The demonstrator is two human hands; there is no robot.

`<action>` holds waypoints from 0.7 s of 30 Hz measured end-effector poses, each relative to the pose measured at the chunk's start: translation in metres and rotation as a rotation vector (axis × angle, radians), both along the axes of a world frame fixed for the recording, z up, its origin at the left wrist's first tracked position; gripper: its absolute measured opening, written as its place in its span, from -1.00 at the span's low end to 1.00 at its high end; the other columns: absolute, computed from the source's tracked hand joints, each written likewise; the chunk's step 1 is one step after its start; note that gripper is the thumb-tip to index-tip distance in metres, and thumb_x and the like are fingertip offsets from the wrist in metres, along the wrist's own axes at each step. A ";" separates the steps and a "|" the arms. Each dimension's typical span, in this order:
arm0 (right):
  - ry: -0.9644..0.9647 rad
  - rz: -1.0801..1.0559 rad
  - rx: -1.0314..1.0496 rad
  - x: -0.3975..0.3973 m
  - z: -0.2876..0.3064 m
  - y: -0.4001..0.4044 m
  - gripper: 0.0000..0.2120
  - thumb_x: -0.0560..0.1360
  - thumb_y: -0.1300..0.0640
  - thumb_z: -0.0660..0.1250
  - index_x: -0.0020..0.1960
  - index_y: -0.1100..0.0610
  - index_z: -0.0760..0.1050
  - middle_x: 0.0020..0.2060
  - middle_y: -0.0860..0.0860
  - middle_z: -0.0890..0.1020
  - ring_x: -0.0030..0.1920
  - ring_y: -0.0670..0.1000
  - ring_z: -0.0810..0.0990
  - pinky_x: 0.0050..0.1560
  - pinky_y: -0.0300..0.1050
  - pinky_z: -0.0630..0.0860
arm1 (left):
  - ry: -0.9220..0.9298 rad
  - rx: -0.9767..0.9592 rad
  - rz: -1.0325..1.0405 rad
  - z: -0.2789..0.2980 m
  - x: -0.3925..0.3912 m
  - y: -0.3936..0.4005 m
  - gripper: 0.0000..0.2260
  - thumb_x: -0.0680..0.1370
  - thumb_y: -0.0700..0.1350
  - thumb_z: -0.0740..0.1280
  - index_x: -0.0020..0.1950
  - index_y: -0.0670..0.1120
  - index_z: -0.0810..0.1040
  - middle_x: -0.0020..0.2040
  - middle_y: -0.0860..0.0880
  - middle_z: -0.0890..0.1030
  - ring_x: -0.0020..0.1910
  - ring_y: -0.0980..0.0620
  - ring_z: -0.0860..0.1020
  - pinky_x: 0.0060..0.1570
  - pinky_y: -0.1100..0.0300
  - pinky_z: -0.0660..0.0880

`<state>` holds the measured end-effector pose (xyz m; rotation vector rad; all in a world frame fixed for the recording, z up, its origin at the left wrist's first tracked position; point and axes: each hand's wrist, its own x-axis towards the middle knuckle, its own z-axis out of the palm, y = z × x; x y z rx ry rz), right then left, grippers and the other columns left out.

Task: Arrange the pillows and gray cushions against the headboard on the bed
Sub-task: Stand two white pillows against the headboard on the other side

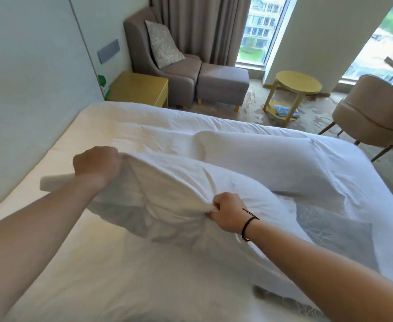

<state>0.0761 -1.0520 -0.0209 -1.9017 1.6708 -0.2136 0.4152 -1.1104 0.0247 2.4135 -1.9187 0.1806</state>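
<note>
Over the middle of the bed (51, 263), a white pillow (179, 189) was held up off the sheet by both hands, one at each end. At its far-left edge the left hand (95, 165) had its fingers curled into a tight grip on the fabric, knuckles toward the camera. At the pillow's near-right corner the right hand (228, 214) pinched a bunch of the cover between thumb and curled fingers; a thin black band (249, 225) circled that wrist. The pillow sagged between the two grips, creased, and cast a shadow on the sheet beneath.

Beyond it a second white pillow (260, 156) lay flat on the bed, reaching toward the right edge. A gray patterned cushion (325, 226) showed partly from under white fabric to the right of the right wrist; how much of it was covered I could not tell.

Against the wall on the left, past the bed's far edge, stood a yellow nightstand (139, 89), then a gray armchair (158, 63) with a patterned cushion (164, 44) propped on it and a matching footstool (223, 83). Near the window stood a round yellow side table (297, 86), and a tan chair (372, 112) stood at the right.
</note>
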 end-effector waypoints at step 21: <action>-0.933 -0.667 0.666 0.393 0.035 -0.032 -0.94 0.49 0.32 0.39 -0.07 0.27 0.52 -0.38 0.12 0.57 -0.62 -0.03 0.51 -0.52 -0.20 0.52 | 0.352 0.320 0.170 0.017 0.204 0.120 -0.37 0.29 0.56 0.20 -0.08 0.02 0.50 -0.16 0.10 0.55 -0.21 0.05 0.53 -0.34 0.14 0.32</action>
